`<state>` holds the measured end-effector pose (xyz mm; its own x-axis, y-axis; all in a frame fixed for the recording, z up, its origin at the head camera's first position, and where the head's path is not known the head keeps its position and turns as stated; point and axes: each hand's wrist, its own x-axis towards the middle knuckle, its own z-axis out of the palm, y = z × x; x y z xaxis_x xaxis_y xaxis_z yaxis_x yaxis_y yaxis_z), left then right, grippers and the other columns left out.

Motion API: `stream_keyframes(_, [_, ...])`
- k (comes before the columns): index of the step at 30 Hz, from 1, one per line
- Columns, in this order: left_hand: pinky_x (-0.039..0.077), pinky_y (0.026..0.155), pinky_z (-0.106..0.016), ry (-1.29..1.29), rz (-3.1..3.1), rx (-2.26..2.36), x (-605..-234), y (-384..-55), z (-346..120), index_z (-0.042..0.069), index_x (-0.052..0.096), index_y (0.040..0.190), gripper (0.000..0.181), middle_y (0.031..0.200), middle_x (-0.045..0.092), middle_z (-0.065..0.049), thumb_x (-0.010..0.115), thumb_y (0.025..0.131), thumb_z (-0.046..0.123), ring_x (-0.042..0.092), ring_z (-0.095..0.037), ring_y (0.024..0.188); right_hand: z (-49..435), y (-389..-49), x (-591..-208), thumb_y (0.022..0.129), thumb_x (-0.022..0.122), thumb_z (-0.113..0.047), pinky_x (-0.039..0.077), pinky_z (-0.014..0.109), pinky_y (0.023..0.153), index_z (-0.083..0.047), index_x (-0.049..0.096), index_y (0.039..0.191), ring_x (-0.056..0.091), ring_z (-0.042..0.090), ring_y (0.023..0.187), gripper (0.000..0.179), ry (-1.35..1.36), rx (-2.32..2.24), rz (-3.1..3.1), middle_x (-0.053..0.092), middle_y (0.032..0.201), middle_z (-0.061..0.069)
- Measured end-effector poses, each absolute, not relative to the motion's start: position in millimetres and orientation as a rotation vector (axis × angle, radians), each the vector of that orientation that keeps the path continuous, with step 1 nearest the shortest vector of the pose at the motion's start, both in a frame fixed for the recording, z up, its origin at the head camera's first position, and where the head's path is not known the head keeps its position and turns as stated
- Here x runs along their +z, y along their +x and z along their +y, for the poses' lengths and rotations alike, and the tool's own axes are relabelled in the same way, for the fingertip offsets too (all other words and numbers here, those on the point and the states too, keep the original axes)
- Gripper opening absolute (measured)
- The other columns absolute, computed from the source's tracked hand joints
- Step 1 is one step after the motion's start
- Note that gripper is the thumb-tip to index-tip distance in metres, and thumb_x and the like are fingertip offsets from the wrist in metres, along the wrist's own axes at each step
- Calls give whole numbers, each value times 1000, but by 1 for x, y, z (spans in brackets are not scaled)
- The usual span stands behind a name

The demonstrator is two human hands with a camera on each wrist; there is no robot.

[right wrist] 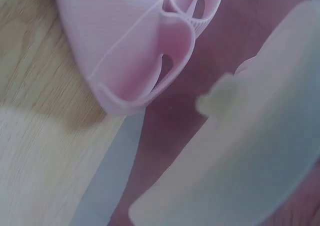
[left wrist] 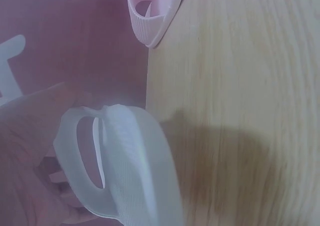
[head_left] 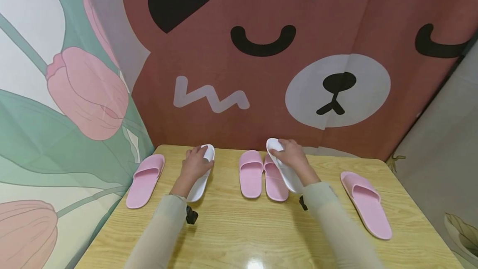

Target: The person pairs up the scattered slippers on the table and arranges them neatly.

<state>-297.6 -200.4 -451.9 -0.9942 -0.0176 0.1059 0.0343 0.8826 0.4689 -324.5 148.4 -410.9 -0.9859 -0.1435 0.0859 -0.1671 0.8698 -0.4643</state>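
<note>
My left hand [head_left: 194, 167] grips a white slipper [head_left: 200, 188] by its strap end, near the back of the table toward the left. In the left wrist view the strap of that white slipper [left wrist: 145, 161] lies against the hand [left wrist: 25, 156], with a shadow on the wood beside it. My right hand [head_left: 293, 155] holds a second white slipper [head_left: 289, 177], tilted and raised over a pair of pink slippers, partly covering the right one [head_left: 275, 184]. The left one of the pair [head_left: 251, 179] shows whole. The right wrist view has the white slipper's underside [right wrist: 250, 151] and a blurred fingertip [right wrist: 220, 95].
A single pink slipper [head_left: 143, 186] lies at the table's left edge, another [head_left: 367, 209] toward the right. The wooden table [head_left: 231, 231] meets a wall hanging with a bear's face [head_left: 261, 82] at the back. A tulip-patterned curtain [head_left: 86, 94] borders the left side.
</note>
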Motion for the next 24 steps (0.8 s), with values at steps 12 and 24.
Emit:
stream_keyframes(12, [35, 102, -71, 6, -2924, -754, -457, -303, -201, 11, 44, 153, 72, 156, 39, -20, 69, 91, 38, 31, -45, 141, 116, -324, -409, 95, 60, -54, 37, 66, 108, -9, 45, 152, 40, 51, 137, 74, 217, 757, -2996, 43, 153, 26])
stream_keyframes(24, [35, 101, -71, 23, -2951, -727, -458, -302, -203, 11, 44, 153, 73, 157, 38, -21, 68, 92, 39, 32, -47, 140, 88, -321, -408, 95, 61, -56, 37, 66, 107, -13, 45, 153, 38, 53, 138, 74, 178, 830, -3008, 40, 155, 23])
